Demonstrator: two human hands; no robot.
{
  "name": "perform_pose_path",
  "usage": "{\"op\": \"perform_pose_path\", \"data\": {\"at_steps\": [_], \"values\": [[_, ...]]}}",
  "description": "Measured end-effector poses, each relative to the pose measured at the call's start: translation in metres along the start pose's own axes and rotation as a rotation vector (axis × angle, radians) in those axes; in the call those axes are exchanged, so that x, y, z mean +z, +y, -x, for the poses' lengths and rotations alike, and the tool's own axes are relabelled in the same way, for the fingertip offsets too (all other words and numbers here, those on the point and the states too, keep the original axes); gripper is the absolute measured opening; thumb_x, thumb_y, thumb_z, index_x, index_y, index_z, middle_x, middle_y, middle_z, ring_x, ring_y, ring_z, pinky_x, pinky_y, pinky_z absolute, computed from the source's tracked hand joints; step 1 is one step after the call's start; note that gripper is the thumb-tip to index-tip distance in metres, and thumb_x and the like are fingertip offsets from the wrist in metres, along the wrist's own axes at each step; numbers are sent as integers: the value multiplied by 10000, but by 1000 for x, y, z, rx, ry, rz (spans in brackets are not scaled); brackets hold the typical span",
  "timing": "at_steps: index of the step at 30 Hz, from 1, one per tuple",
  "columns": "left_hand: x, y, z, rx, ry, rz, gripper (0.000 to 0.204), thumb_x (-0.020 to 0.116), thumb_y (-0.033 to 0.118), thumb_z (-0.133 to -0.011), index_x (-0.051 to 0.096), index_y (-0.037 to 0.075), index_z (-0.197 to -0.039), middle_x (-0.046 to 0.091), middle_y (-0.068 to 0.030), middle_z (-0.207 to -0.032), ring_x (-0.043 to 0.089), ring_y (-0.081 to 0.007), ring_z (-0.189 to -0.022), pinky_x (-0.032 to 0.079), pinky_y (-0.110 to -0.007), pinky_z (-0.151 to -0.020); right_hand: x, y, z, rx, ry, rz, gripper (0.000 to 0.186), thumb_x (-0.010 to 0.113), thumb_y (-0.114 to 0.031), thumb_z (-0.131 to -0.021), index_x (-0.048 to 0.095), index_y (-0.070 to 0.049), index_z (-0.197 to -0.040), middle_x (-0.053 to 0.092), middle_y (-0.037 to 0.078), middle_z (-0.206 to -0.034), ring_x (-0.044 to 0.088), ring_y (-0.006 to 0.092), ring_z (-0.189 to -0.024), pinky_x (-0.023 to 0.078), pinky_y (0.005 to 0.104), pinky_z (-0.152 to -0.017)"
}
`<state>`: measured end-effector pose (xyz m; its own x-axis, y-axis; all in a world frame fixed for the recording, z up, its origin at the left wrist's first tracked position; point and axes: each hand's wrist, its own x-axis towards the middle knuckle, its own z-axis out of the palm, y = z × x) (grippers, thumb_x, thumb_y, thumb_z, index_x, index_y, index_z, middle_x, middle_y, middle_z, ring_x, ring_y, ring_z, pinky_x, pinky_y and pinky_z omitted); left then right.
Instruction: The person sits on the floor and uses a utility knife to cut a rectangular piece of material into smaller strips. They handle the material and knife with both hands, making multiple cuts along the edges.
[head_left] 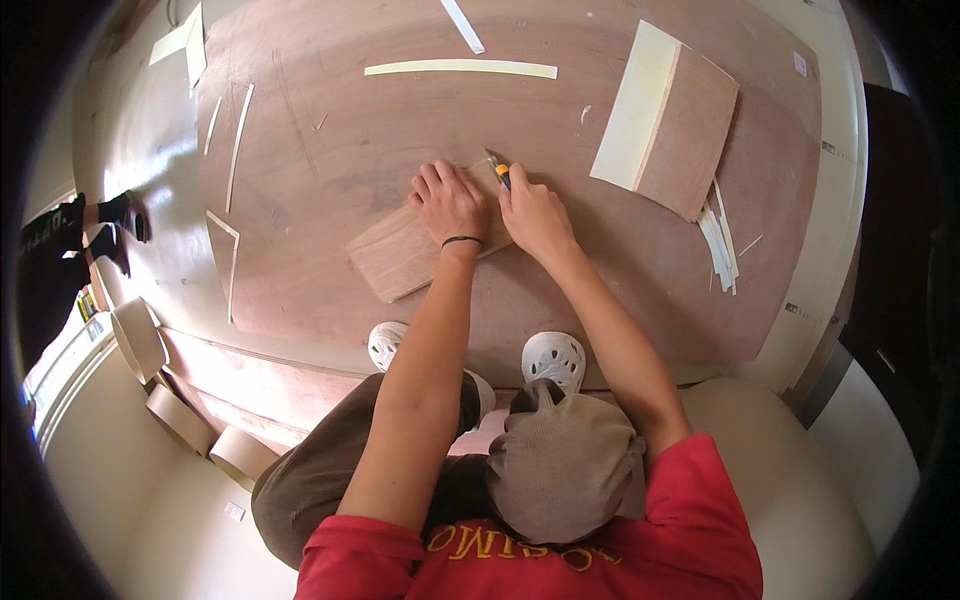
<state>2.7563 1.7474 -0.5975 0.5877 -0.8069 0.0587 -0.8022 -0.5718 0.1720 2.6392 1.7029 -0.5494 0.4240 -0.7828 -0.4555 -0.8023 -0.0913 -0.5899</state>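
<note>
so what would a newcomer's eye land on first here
Probably the yellow-and-black knife in the right hand, just above the picture's middle, beside the left hand, which lies on a brown wooden piece. The bright red shirt along the lower edge would likely come next, then the pale panel and brown panel together at upper right.

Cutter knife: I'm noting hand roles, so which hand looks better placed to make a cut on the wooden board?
Right, most likely: the right hand holds the cutter knife near the far end of the wooden board, while the left hand rests on it.
</note>
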Motion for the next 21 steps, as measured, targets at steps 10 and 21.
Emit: {"op": "perform_pose_path", "data": {"at_steps": [10,21], "values": [[-4,4,-2,-13,-25,45,199,457,241,-975,541,65,-938,538,-122,-979,490,-316,-960,355,-437,-830,-5,-5,0,9,-51,6,267,498,-203,-958,454,10,-1114,658,299,-786,664,476,-774,533,577,-695],[-8,2,5,-36,-57,58,238,431,254,-994,537,48,-939,536,-135,-985,492,-329,-969,356,-445,-846,-1,17,79,191,-199,49,264,504,-187,-948,454,-9,-1135,662,294,-798,663,480,-780,527,581,-687]]}}
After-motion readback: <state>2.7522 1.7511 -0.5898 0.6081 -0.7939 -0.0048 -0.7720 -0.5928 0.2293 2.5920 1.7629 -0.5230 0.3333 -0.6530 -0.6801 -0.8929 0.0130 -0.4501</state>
